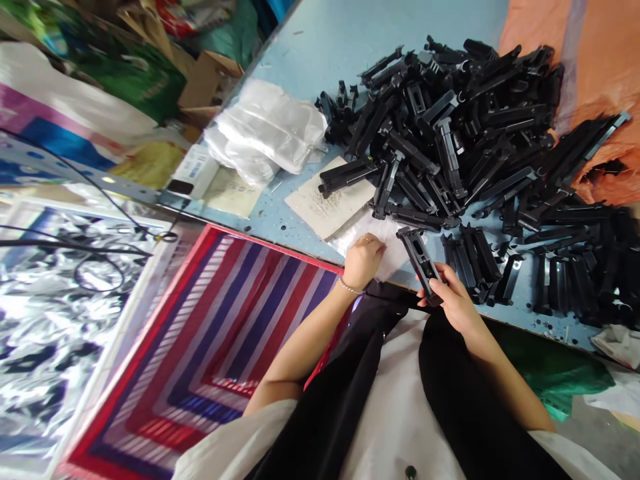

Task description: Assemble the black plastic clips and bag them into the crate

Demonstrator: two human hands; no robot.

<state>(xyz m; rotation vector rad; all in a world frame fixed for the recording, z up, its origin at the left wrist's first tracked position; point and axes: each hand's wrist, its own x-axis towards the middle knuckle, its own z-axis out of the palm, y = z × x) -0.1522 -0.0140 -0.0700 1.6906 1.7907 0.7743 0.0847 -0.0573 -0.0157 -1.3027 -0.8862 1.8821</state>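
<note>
Your blue table (pixel 320 47) runs from far left to near right, and most of its right half lies under a big heap (pixel 480 133) of black plastic parts, piled loosely and pointing every way. Beyond the heap, at the far right, an orange sheet (pixel 610 73) covers the table. On the floor to your left stands a striped sack (pixel 215 347), open, in red, blue and white bands, its mouth just below the table's near edge. Further left, a silvery bag (pixel 45 333) with black cables across it.

Left of the heap sits a stack of clear bags (pixel 270 133), and nearer to you a pale card (pixel 327 203) that some of the black parts overlap. Between the card and your hands lies one thin clear bag (pixel 385 243), flat on the table.

Your left hand (pixel 363 260) rests on that bag at the table's near edge, fingers curled down onto the plastic; you wear a bracelet (pixel 349 287) at that wrist. Whether it pinches the bag or only presses it, you cannot tell.

Your right hand (pixel 450 297) is closed round the near end of one black part (pixel 419 257), which points away from you toward the heap, its far end just right of the bag. The two hands are apart, the part between them and nearer the right.
</note>
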